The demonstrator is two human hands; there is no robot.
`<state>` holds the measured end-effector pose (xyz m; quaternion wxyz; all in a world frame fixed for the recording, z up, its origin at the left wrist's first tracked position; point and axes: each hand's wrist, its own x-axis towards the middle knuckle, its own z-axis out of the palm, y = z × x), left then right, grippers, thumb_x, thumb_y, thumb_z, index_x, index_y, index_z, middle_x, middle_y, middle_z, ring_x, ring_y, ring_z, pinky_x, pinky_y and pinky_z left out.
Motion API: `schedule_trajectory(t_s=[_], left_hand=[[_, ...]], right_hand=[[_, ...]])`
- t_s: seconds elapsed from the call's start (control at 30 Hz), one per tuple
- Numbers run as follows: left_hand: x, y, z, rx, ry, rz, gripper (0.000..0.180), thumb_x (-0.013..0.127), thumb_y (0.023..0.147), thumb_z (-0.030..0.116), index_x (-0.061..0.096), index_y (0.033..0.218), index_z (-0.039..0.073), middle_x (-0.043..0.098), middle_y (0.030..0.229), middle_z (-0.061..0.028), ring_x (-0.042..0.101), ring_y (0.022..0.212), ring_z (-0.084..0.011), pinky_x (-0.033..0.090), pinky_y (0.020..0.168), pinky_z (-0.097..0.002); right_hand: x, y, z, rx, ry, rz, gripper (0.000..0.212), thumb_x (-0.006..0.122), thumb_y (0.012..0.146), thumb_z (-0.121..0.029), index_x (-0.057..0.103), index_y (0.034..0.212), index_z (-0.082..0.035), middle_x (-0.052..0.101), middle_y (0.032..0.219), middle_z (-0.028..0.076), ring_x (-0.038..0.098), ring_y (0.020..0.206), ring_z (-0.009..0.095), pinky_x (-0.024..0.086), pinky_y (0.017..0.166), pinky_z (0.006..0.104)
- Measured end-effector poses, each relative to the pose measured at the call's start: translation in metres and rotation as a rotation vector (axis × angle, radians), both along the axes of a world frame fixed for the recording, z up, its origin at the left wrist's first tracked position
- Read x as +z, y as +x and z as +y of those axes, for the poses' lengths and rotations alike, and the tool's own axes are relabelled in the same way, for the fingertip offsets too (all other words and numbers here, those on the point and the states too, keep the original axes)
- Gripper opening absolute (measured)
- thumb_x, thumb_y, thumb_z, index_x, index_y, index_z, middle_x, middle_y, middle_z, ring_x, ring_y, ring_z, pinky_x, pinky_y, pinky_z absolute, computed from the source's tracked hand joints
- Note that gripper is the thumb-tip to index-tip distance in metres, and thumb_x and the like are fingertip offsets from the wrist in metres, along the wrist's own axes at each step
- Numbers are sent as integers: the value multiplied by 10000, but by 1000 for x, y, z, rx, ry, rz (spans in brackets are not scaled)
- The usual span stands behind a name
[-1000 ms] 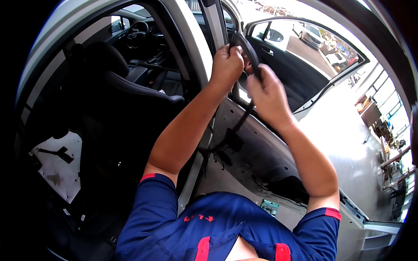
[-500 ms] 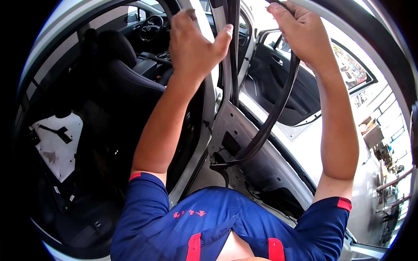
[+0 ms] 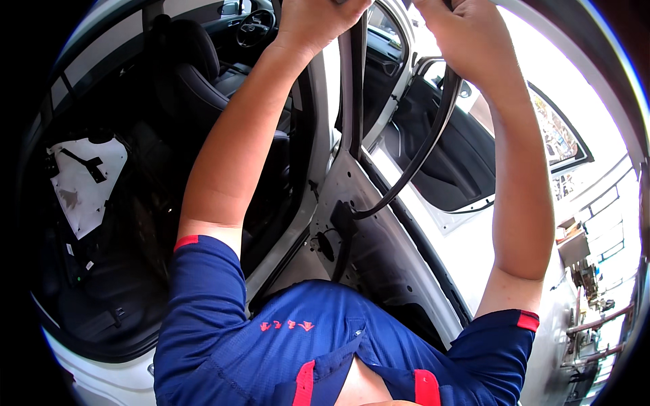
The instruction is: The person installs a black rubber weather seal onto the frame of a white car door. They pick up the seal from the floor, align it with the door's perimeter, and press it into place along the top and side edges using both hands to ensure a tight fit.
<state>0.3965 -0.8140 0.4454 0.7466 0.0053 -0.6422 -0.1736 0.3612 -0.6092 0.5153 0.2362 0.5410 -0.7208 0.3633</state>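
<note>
My right hand (image 3: 470,40) is raised at the top edge, its fingers closed on a black rubber door seal (image 3: 437,132). The loose seal hangs from it in a long curve down to the bare inner metal of an open car door (image 3: 386,237). My left hand (image 3: 317,26) is up at the top edge beside the door's window frame (image 3: 353,88). Its thumb bends in toward the fingers around something dark, but the picture's edge cuts off the fingertips, so what it grips cannot be made out.
On the left is the car's dark interior with a front seat (image 3: 193,74), steering wheel (image 3: 256,28) and a white panel (image 3: 88,183) with black parts. Another open door (image 3: 440,149) stands beyond. At the far right are shelves (image 3: 596,325) with assorted items.
My left hand has risen along the window frame, from spread fingers to a bent thumb. My right hand has risen slightly, and the hanging seal swings with a narrower curve. The view has shifted.
</note>
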Motion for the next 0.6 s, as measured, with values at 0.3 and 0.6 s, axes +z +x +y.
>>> schedule_trajectory(t_s=[0.3, 0.6], left_hand=[[1, -13, -17, 245, -208, 144, 809, 774, 843, 210, 364, 1476, -83, 563, 1305, -305, 596, 1217, -434, 496, 1043, -462], [9, 1, 2, 350, -197, 135, 780, 764, 798, 166, 403, 1464, -24, 525, 1349, -303, 546, 1244, -484, 492, 1044, -494]], right_hand=[[-2, -22, -7, 290, -63, 163, 322, 608, 1007, -210, 678, 1250, -10, 736, 1080, 175, 677, 982, 223, 518, 886, 387], [0, -29, -22, 323, -176, 260, 325, 631, 991, -147, 660, 1276, 6, 723, 1192, 163, 655, 1119, 238, 492, 982, 371]])
